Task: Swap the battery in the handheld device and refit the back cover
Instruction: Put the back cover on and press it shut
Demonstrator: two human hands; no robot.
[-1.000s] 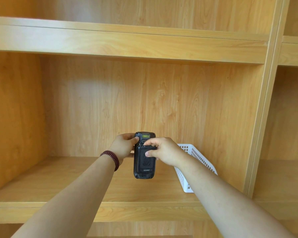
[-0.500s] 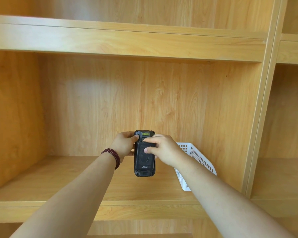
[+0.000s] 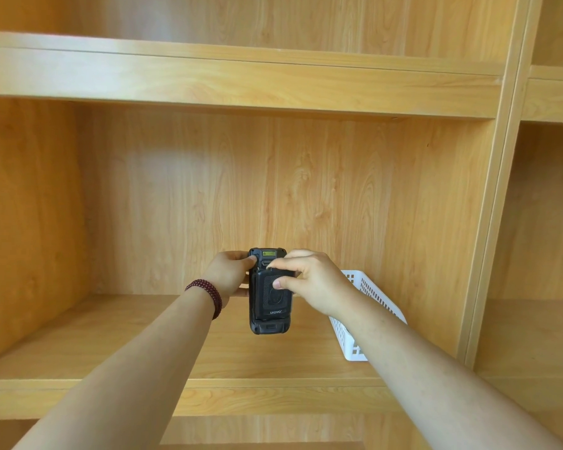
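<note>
Item: handheld device (image 3: 268, 319), black, held upright in the air above the wooden shelf (image 3: 111, 336), its back toward the camera. Left hand (image 3: 228, 276): fingers curled round the device's left edge, thumb tip laid on its upper corner, fingertips showing just below at the side. Right hand (image 3: 309, 280): thumb pressed flat on the back cover (image 3: 272, 303), index finger bent over the cover's top edge near the latch area (whether it touches a catch is too small to tell); the other fingers curl behind the right side. Cover: lies on the device under the thumb, its lower end looking seated, its upper end beneath the fingertips. Step judged in hand: refitting the cover, the battery presumably already inside (not visible). Next move, as judged: firm thumb pressure at the upper end while the left hand braces, until the cover sits flush. Also present: white basket (image 3: 368, 293) on the shelf, behind the right wrist; bead bracelet (image 3: 208, 295) on the left wrist.
</note>
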